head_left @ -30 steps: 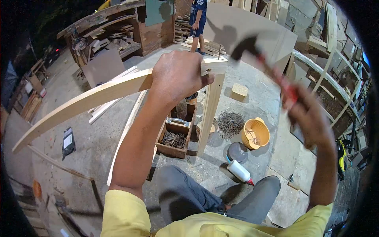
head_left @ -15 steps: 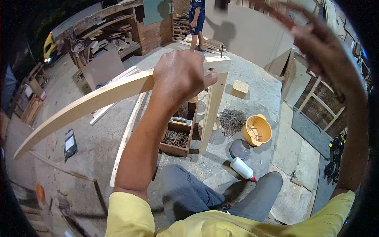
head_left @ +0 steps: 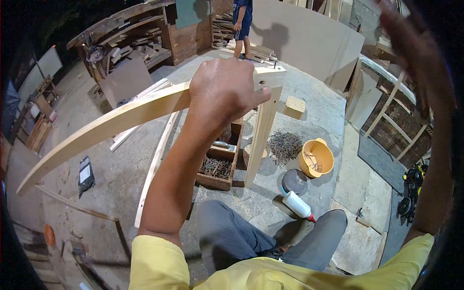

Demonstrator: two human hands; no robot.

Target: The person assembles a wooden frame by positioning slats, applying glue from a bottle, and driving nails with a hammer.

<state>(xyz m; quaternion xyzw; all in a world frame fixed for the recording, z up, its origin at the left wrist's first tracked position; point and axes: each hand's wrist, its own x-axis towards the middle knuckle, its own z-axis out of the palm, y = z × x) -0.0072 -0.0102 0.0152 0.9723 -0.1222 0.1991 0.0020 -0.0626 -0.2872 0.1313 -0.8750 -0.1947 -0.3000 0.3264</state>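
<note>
My left hand (head_left: 224,87) is wrapped around the top wooden rail (head_left: 111,118), close to its joint with an upright wooden leg (head_left: 263,130). A nail (head_left: 275,64) sticks up from the rail's end, just right of that hand. My right hand (head_left: 411,58) is raised high at the right edge, smeared by motion. The hammer it grips is out of view now; a blurred handle and dark head showed a moment ago. Below the frame, a wooden box (head_left: 215,182) holds many nails.
On the concrete floor are a nail pile (head_left: 285,147), a yellow basket (head_left: 328,159), a white glue bottle (head_left: 296,204), a dark round disc (head_left: 294,182) and a pale block (head_left: 294,107). A person (head_left: 241,29) stands at the back near stacked wood. Panels lean at right.
My right hand has swung up and back to the right, carrying the hammer out of view. My left hand stays on the rail; the view has shifted slightly.
</note>
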